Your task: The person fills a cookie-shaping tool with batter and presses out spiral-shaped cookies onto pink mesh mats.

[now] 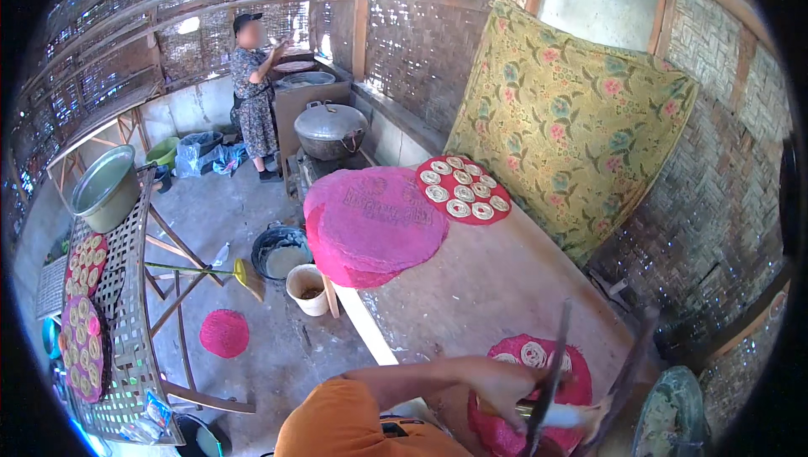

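At the lower right, my left hand (502, 387) reaches over from an orange sleeve (328, 419). Its fingers bend around the left end of a hand press with a pale tube (558, 415). Two long dark levers (558, 356) rise from this press, blurred and close to the camera. What shows of my right hand (595, 418) is a small part at the tube's other end, partly behind a lever. Beneath lies a round pink mat (577, 368) on the table. Coiled rings of pale noodle-like dough (533, 354) sit along its far side.
On the table (480, 286) are stacked pink mats (379, 223) and a red mat of dough coils (464, 193). A basin (669, 413) stands at right. Left are a woven rack (126, 305), a broom (249, 277) and buckets (309, 290). A person (255, 91) stands by the stove.
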The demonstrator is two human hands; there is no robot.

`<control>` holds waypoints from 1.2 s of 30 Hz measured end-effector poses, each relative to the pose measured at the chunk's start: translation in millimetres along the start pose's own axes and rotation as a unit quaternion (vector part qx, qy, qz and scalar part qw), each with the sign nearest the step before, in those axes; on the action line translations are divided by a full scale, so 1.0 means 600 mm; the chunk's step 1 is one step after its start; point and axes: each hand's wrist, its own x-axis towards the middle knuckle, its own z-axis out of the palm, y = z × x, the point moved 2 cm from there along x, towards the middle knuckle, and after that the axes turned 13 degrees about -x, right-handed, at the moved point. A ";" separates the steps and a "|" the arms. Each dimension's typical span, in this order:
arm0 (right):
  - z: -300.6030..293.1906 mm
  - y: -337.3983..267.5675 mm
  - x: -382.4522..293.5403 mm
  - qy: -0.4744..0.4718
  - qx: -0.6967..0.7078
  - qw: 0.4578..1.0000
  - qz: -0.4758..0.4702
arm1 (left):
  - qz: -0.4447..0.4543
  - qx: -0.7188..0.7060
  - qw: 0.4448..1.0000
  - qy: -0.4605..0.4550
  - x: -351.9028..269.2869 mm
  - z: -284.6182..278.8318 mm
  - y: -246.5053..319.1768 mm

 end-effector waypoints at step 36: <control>-0.135 0.072 -0.134 -0.066 0.297 0.922 0.241 | 0.056 -0.835 0.518 0.179 0.142 0.012 -0.326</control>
